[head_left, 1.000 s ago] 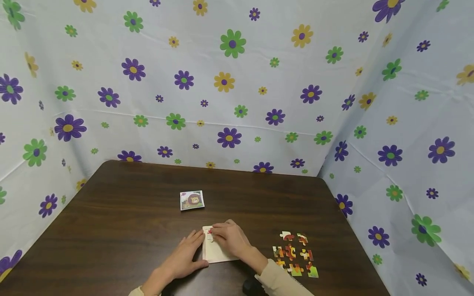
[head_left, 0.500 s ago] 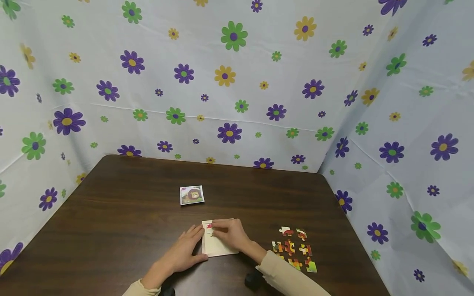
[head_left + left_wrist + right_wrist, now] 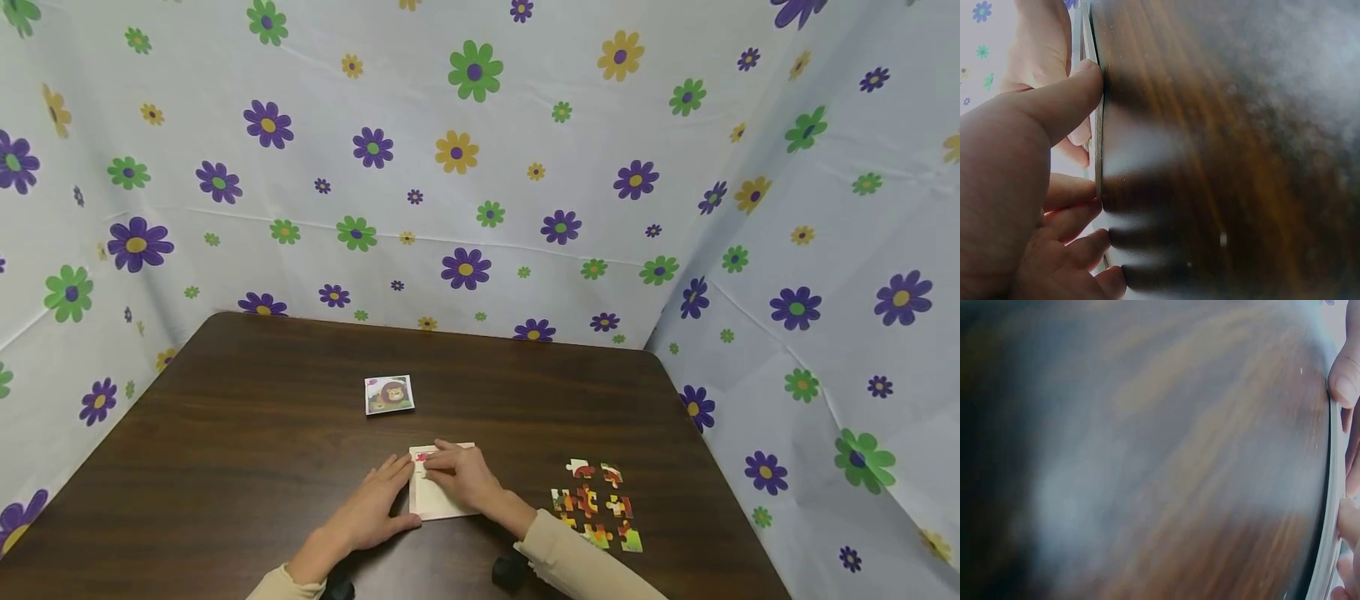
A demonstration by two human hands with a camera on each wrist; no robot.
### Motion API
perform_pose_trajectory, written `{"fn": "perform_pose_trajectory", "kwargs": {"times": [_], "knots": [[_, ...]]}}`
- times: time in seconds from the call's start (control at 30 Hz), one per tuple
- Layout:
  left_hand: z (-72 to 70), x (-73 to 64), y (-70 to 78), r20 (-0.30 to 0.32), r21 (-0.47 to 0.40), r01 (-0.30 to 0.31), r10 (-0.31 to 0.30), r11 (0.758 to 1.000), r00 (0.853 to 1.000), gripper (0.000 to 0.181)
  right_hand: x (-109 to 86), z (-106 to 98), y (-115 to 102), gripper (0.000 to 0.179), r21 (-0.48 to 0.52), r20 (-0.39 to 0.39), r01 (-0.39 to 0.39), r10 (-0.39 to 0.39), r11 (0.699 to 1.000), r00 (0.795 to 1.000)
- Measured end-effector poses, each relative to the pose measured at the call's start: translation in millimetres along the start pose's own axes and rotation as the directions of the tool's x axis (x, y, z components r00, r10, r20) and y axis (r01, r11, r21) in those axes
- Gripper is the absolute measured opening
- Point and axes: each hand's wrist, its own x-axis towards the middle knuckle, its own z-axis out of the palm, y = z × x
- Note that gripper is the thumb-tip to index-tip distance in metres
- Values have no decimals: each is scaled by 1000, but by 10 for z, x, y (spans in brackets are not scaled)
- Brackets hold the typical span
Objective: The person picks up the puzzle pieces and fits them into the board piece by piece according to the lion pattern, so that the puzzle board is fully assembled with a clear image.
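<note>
A small cream puzzle board (image 3: pixel 431 502) lies on the dark wooden table. In its far left corner sits a puzzle piece (image 3: pixel 421 457) with a pink print, partly covered by my right fingers. My right hand (image 3: pixel 471 482) reaches over the board, its curled fingers and thumb pinching the piece there. My left hand (image 3: pixel 371 508) rests along the board's left side, fingers extended and thumb at the near corner. From the left wrist view, the left thumb (image 3: pixel 1072 97) and fingertips touch the thin board edge (image 3: pixel 1099 156).
Several loose lion puzzle pieces (image 3: pixel 587 500) lie in rows to the right. Beyond the board is a square lion picture card (image 3: pixel 389 395). A flower-printed curtain (image 3: pixel 465 183) hangs behind and beside the table (image 3: pixel 262 433). Dark objects (image 3: pixel 510 573) show near the wrists.
My right fingers have shifted slightly over the piece at the board's far left corner. My left hand stays at the board's side. The head view has tilted down slightly.
</note>
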Motion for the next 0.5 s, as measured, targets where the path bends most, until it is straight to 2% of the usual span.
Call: {"fn": "perform_pose_trajectory", "kwargs": {"times": [0.17, 0.27, 0.33, 0.4, 0.5], "knots": [[8, -1, 11, 4, -16, -3, 3, 1000, 1000, 79, -17, 0, -30, 15, -16, 50, -41, 42, 999, 998], [20, -1, 3, 7, -14, 1, 0, 1000, 1000, 79, -14, -39, -21, 19, 9, 54, -29, 29, 1000, 998], [25, -8, -2, 11, -17, 6, -6, 1000, 1000, 79, 2, -130, -7, 22, 56, 15, -16, 15, 998, 1000], [27, -8, -5, 10, -17, 11, -11, 1000, 1000, 79, 30, -298, 19, 25, 105, -68, -13, 20, 994, 997], [24, -2, -5, -4, -19, 15, -15, 1000, 1000, 79, 57, -679, 97, 27, 170, -211, -64, 100, 983, 972]]}}
